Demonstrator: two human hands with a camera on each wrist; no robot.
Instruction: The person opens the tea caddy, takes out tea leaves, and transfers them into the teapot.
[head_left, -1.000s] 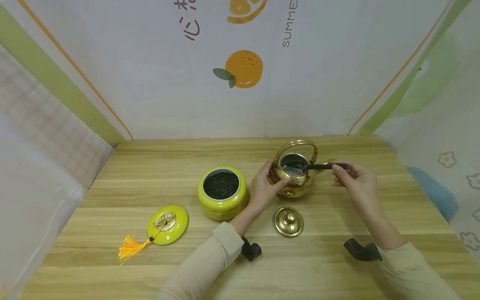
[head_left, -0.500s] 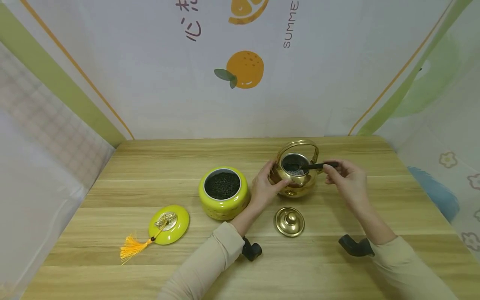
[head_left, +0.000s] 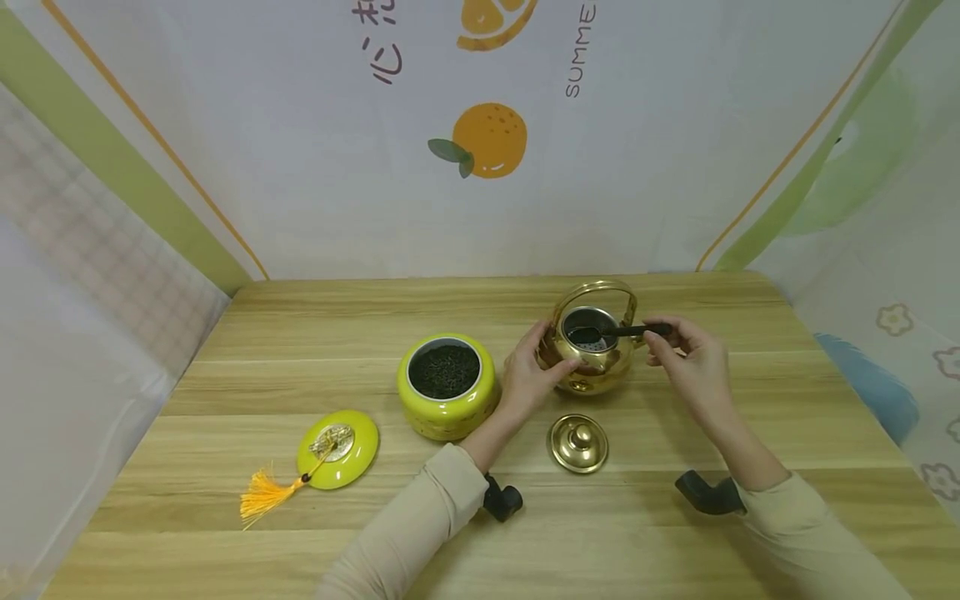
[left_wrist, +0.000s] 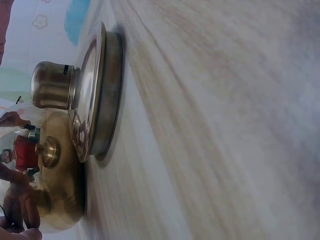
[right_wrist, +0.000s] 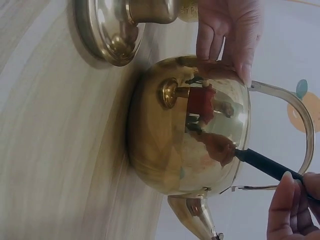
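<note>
Wood-grained tabletop (head_left: 315, 333) spreads beneath both hands. Right hand (head_left: 693, 362) pinches the dark spoon (head_left: 630, 331) by its handle; from that pinch its long axis slants down and leftward, its head inside the golden kettle (head_left: 606, 379). Left hand (head_left: 528, 375) grips the kettle's far side from there, so the kettle stands between the two hands, while its lid (head_left: 579, 443) lies nearer the person than either grip.

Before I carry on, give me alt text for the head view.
A person's right hand holds a black scoop with its tip inside an open gold kettle, whose side the left hand grips. Nearer the camera lies the kettle's lid; left of the kettle stands an open yellow jar of dark leaves, its tasselled lid further left.
</note>
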